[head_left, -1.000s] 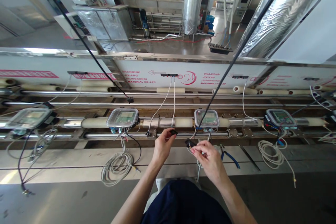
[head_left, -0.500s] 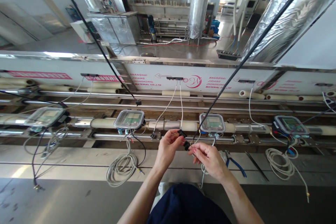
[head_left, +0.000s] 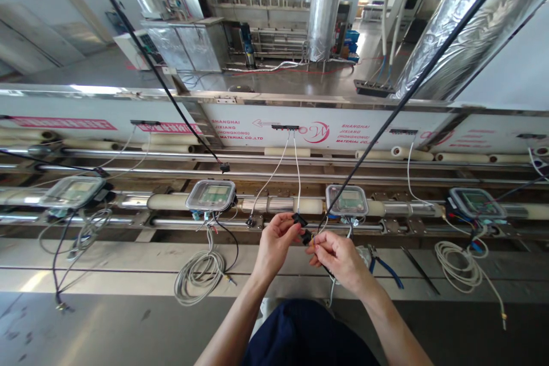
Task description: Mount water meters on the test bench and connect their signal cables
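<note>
Above a dark blue lap [head_left: 300, 334], the person's left hand [head_left: 274, 243] pinched a small black connector [head_left: 299, 219] on a white wire [head_left: 297, 174]. The right hand [head_left: 341, 257] pinched a second black connector [head_left: 306, 237] just below it, the two almost touching. Blue-handled pliers [head_left: 388, 271] lay to the right of the hands. Beyond, a square meter [head_left: 346, 201] sat on a pipe [head_left: 278, 205], before a white panel [head_left: 257, 120] with red lettering.
</note>
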Demonstrator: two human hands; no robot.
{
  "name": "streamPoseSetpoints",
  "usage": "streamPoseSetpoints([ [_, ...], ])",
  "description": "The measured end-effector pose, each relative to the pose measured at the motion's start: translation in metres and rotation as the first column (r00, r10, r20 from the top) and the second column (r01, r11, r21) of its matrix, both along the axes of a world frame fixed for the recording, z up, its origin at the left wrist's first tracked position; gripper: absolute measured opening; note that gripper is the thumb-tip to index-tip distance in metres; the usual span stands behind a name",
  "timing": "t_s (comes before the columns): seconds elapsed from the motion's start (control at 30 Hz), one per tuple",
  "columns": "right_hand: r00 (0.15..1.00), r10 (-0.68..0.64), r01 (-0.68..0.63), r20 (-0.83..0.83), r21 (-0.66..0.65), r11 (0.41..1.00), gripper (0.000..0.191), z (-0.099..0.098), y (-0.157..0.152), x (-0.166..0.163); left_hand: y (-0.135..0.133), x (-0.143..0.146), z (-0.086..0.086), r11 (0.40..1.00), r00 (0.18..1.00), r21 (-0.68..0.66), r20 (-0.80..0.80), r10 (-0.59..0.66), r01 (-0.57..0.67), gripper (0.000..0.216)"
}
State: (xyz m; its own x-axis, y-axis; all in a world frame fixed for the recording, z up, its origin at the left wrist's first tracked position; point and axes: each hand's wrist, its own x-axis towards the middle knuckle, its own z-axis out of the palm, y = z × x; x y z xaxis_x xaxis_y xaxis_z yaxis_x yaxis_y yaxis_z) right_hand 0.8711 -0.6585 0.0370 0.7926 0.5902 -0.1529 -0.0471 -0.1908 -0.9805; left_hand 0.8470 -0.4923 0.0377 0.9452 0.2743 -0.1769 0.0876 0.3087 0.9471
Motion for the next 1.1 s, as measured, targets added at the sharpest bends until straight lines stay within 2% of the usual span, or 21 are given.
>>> streamPoseSetpoints([
  [0.3,0.997,-0.022,0.023,0.073,-0.012,1.0,0.015,0.011,0.001,0.0,0.0,-0.001,0.0,0.999,0.999,-0.021,0.021,-0.047,0.047,0.042],
  [0.5,0.985,-0.113,0.121,0.133,-0.056,0.991,0.019,0.014,0.005,0.001,0.001,-0.002,-0.001,0.994,0.993,-0.024,0.064,-0.101,0.102,0.035],
  [0.7,0.954,-0.152,0.189,0.259,-0.122,0.974,0.019,0.021,0.013,-0.001,0.0,-0.003,-0.006,0.995,0.985,0.031,0.139,-0.099,0.096,0.032],
  [0.87,0.945,-0.167,0.204,0.281,-0.109,0.973,0.019,0.024,0.016,-0.003,-0.004,-0.005,-0.003,0.997,0.994,0.061,0.101,-0.044,0.038,0.031],
  [1.1,0.945,-0.188,0.222,0.268,-0.104,0.969,0.017,0.02,0.016,-0.003,-0.009,-0.006,-0.007,0.991,0.983,0.117,0.177,0.043,-0.064,0.025],
])
